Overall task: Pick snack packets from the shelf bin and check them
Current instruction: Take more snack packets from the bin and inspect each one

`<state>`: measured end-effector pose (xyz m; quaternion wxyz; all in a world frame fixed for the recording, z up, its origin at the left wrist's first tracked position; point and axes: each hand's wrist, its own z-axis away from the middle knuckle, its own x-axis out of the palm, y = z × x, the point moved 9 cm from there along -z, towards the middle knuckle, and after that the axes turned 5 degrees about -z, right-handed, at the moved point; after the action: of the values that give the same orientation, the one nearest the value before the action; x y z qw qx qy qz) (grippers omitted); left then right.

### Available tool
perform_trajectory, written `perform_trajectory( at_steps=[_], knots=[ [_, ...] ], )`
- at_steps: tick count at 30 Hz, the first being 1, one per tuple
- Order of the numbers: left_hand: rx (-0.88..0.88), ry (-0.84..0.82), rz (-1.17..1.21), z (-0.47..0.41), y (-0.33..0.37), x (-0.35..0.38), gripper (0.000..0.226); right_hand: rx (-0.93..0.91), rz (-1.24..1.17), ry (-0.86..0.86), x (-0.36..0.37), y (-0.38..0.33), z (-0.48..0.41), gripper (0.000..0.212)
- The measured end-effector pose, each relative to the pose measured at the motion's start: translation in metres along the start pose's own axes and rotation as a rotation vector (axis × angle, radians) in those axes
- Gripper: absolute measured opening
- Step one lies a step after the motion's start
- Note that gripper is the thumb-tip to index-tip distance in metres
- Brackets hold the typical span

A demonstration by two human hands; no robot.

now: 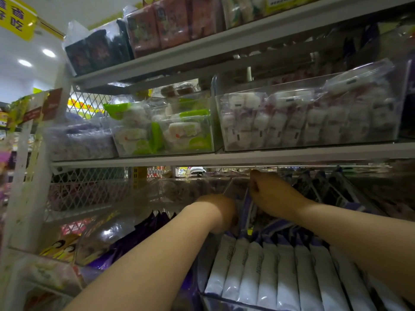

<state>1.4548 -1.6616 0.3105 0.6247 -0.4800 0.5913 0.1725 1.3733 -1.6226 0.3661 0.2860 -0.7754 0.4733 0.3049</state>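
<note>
Nearest my camera, two bare forearms run up from the bottom of the frame toward the lower shelf. At lower left, dark purple packs [134,236] lean in a clear tray. Just right of them, the left hand [221,212] dips into the clear bin [224,300] at centre. Its fingers are buried among the packets, so I cannot tell whether they grip anything. The bin holds a row of white packets [280,272] with purple tops, standing on edge toward the lower right. Above that row, the right hand [272,195] has its fingers curled, pinching the top of an upright packet [246,203] at the back of the bin, just under the shelf edge [224,158].
</note>
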Motion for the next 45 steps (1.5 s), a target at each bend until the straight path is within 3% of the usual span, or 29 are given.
perform_trajectory(
  at_steps=[5, 8, 11, 13, 18, 21, 24, 26, 28, 30, 34, 39, 45],
  knots=[
    [-0.103, 0.103, 0.133, 0.007, -0.008, -0.008, 0.025, 0.030, -0.224, 0.162, -0.019, 0.002, 0.010, 0.028],
    [-0.141, 0.204, 0.302, 0.022, -0.012, -0.015, 0.028, 0.027, -0.273, 0.115, -0.018, -0.004, 0.025, 0.027],
    [-0.135, 0.448, 0.427, 0.055, -0.013, -0.026, 0.030, 0.018, -0.325, 0.104, -0.022, -0.012, 0.047, 0.025],
    [-0.131, 0.592, 0.528, 0.081, -0.013, -0.032, 0.027, -0.008, -0.336, 0.153, -0.037, -0.021, 0.063, 0.017],
    [-0.222, 0.732, 0.942, 0.127, -0.023, -0.041, 0.030, -0.097, -0.448, 0.326, -0.082, -0.053, 0.116, 0.012],
    [-0.262, 0.606, 1.389, 0.145, -0.011, -0.029, 0.042, -0.149, -0.594, 0.382, -0.090, -0.076, 0.152, 0.020],
    [-0.190, 0.234, 1.883, 0.161, 0.030, -0.007, 0.053, -0.207, -0.722, 0.365, -0.079, -0.099, 0.189, 0.012],
    [-0.100, 0.112, 2.036, 0.177, 0.052, 0.000, 0.053, -0.241, -0.732, 0.329, -0.065, -0.110, 0.211, 0.013],
    [-0.144, 0.146, 1.988, 0.191, 0.058, 0.015, 0.046, -0.233, -0.708, 0.287, -0.046, -0.114, 0.230, 0.015],
    [-0.192, 0.289, 1.926, 0.203, 0.059, 0.031, 0.030, -0.191, -0.729, 0.269, -0.027, -0.110, 0.246, 0.009],
    [-0.146, 0.465, 1.766, 0.232, 0.074, 0.061, 0.024, 0.005, -1.066, 0.250, 0.011, -0.096, 0.274, 0.012],
    [-0.061, 0.348, 1.648, 0.251, 0.113, 0.105, 0.038, 0.331, -1.349, 0.190, 0.061, -0.075, 0.295, 0.047],
    [-0.084, 0.341, 1.712, 0.249, 0.136, 0.153, 0.042, 0.507, -1.525, 0.126, 0.111, -0.062, 0.316, 0.033]
  ],
)
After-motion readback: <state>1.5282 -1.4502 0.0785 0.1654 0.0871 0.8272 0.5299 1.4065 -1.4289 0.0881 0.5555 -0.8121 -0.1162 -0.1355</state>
